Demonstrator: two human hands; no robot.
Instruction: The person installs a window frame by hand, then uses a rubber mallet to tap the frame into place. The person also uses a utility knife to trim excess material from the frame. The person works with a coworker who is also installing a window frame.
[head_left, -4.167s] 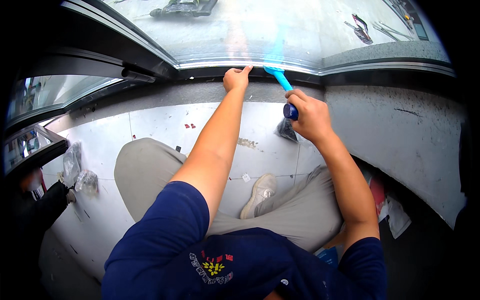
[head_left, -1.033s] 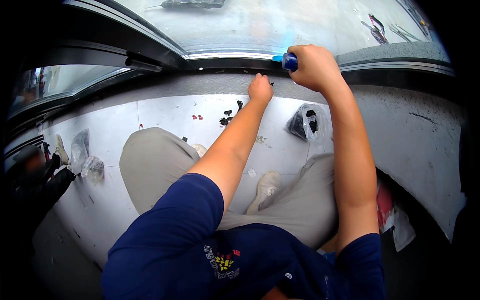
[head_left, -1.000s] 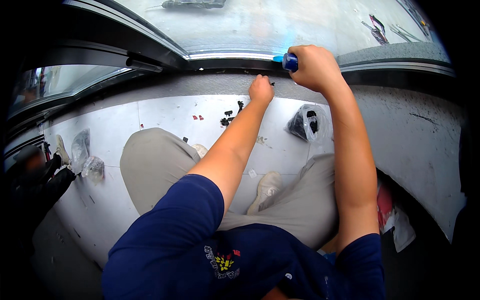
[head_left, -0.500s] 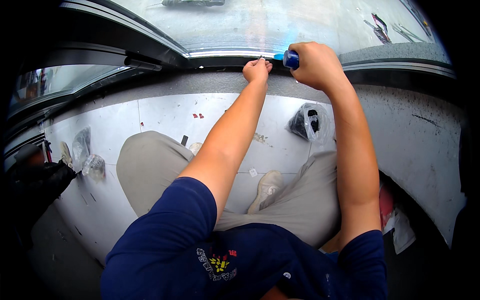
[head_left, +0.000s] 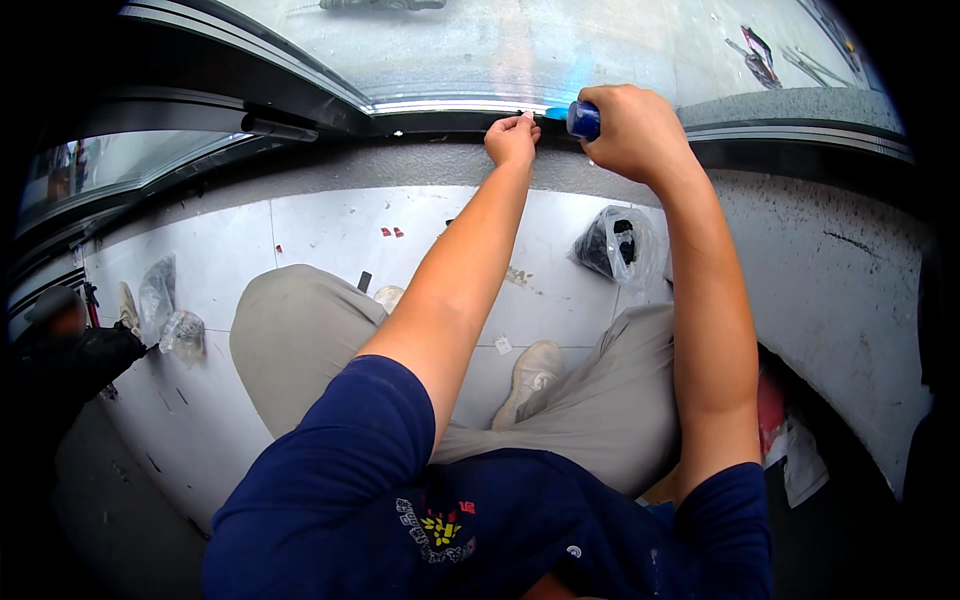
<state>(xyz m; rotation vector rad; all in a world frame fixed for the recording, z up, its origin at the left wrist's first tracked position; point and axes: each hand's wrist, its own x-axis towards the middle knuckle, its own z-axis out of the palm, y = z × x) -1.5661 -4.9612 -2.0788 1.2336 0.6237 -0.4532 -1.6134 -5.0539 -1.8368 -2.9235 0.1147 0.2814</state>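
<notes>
My left hand (head_left: 512, 140) reaches to the black window frame (head_left: 440, 124) along the base of the glass. Its fingertips are pinched together at the frame's inner edge; a small pale piece shows at them, too small to name. Just right of it, my right hand (head_left: 632, 125) is wrapped round a dark blue cylindrical tool (head_left: 583, 120). A bright light-blue part (head_left: 556, 114) sticks out from its left end toward my left fingertips, a small gap apart from them. Most of the tool is hidden in my fist, so its kind cannot be told.
A clear plastic bag with black contents (head_left: 610, 245) stands on the white tiles below the sill. More clear bags (head_left: 182, 335) lie at the left, near a dark-clothed person (head_left: 75, 340). Red scraps (head_left: 391, 232) dot the floor. Tools (head_left: 757, 60) lie beyond the glass.
Both hands keep nearly the same place at the frame. My left fingers have shifted very slightly, and the whole view has moved a little.
</notes>
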